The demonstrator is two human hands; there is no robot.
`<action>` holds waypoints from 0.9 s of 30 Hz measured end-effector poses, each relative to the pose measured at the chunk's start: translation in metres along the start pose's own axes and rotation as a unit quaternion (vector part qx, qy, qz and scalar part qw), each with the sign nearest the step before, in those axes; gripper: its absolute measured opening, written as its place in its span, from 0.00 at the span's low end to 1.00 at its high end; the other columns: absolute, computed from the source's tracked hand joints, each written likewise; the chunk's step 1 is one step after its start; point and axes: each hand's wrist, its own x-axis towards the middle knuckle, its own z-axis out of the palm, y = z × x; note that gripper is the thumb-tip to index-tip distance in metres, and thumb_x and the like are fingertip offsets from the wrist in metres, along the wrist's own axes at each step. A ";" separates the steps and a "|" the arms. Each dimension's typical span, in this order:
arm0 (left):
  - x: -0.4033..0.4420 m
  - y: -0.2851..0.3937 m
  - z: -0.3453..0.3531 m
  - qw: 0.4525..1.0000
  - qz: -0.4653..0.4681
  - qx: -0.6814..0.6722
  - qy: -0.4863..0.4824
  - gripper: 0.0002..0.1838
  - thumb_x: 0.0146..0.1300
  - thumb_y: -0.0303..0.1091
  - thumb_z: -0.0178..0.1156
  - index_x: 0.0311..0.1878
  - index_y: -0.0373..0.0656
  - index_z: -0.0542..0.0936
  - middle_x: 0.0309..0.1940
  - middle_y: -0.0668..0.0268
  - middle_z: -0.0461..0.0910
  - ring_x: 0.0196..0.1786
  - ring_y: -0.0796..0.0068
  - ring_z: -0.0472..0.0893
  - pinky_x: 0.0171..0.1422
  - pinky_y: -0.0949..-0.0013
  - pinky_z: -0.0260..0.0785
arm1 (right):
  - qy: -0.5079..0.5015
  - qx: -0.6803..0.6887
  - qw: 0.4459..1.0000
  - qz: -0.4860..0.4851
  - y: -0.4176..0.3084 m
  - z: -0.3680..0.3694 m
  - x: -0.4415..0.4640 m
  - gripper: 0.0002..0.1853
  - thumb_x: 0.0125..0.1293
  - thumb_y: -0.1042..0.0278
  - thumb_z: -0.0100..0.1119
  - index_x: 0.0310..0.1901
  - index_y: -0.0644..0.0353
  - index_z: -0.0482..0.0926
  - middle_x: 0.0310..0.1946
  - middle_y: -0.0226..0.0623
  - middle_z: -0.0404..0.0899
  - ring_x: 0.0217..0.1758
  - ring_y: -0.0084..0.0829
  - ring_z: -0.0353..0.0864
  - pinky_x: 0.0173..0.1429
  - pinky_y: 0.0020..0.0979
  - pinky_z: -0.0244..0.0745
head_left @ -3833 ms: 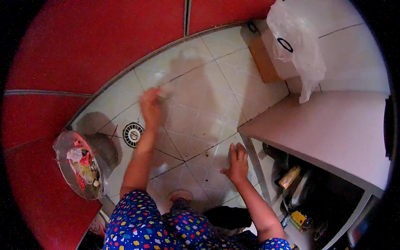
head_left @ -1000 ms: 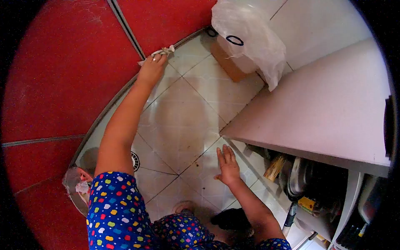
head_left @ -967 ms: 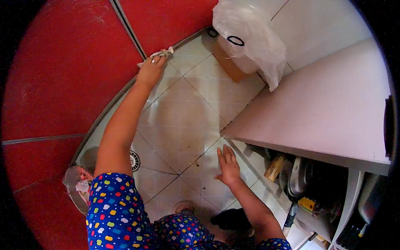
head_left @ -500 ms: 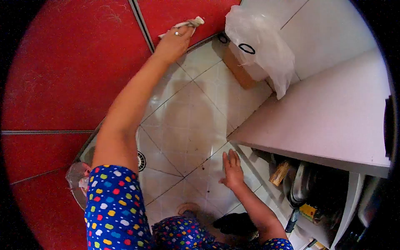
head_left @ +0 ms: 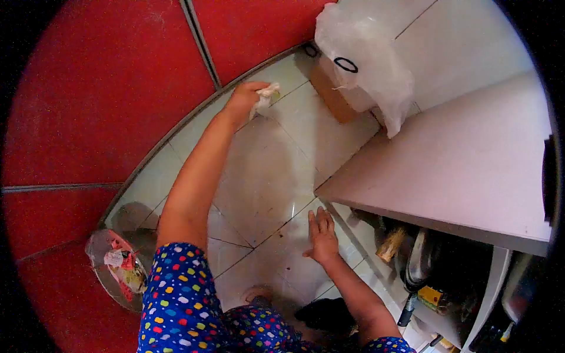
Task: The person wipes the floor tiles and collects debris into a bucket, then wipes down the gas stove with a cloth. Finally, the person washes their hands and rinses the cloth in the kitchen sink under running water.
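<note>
Left hand (head_left: 241,103) outstretched, right hand (head_left: 323,240) splayed

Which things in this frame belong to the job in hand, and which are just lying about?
Apparently in the job:
white cloth, held in the left hand
tiled floor beneath it

Apparently just lying about:
plastic bag
clear container of scraps
yellow shelved item

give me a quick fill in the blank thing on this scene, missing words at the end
1. The hand gripping the crumpled pale cloth is the person's ____ one.
2. Of the red panels and the shelf unit, the right hand is closer to the ____.
3. The sleeve on the cloth-holding arm has multicoloured spots on a ____ background.

Missing words: left; shelf unit; blue.
</note>
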 end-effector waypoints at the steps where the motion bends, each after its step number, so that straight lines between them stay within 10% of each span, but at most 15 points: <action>1: -0.025 0.004 -0.002 1.000 -0.004 0.000 0.003 0.21 0.57 0.23 0.46 0.55 0.38 0.74 0.51 0.60 0.77 0.50 0.64 0.78 0.55 0.67 0.70 | -0.003 0.001 1.000 -0.003 -0.001 0.001 0.000 0.69 0.25 0.58 0.82 0.72 0.57 0.45 0.73 0.48 0.41 0.75 0.51 0.41 0.75 0.40 0.47; 3: -0.067 0.012 -0.005 0.961 -0.122 -0.250 0.009 0.22 0.53 0.20 0.48 0.53 0.36 0.76 0.46 0.61 0.79 0.47 0.67 0.79 0.51 0.67 0.71 | 0.003 0.003 1.000 0.010 -0.003 0.001 0.000 0.70 0.24 0.59 0.82 0.72 0.54 0.45 0.73 0.46 0.39 0.74 0.51 0.41 0.74 0.39 0.50; 7: -0.087 -0.025 -0.020 0.954 -0.215 -0.206 0.025 0.22 0.51 0.18 0.50 0.51 0.35 0.78 0.46 0.59 0.80 0.46 0.67 0.79 0.49 0.66 0.72 | 0.007 -0.027 1.000 0.003 0.000 0.008 0.001 0.71 0.25 0.56 0.82 0.72 0.53 0.43 0.73 0.45 0.39 0.75 0.51 0.40 0.74 0.39 0.50; 10: -0.084 -0.058 -0.031 0.921 -0.112 0.369 0.043 0.21 0.48 0.19 0.55 0.47 0.46 0.81 0.44 0.57 0.79 0.43 0.60 0.80 0.49 0.64 0.73 | -0.005 -0.023 1.000 0.015 -0.003 0.005 0.001 0.72 0.24 0.56 0.82 0.72 0.53 0.42 0.73 0.45 0.38 0.75 0.51 0.39 0.75 0.39 0.49; 13: -0.087 -0.084 -0.014 0.836 0.010 0.496 0.235 0.15 0.48 0.23 0.60 0.40 0.48 0.82 0.39 0.59 0.76 0.45 0.56 0.78 0.48 0.60 0.72 | -0.013 -0.058 0.998 0.017 -0.006 0.001 0.002 0.72 0.24 0.56 0.82 0.72 0.53 0.42 0.73 0.46 0.37 0.75 0.50 0.38 0.76 0.38 0.46; 27: -0.131 -0.091 0.049 0.810 0.125 0.488 0.299 0.16 0.50 0.30 0.59 0.45 0.47 0.80 0.44 0.67 0.76 0.51 0.59 0.73 0.49 0.59 0.72 | 0.014 -0.020 1.000 0.005 -0.008 0.001 0.001 0.71 0.21 0.58 0.83 0.71 0.54 0.47 0.72 0.48 0.41 0.74 0.53 0.42 0.75 0.44 0.48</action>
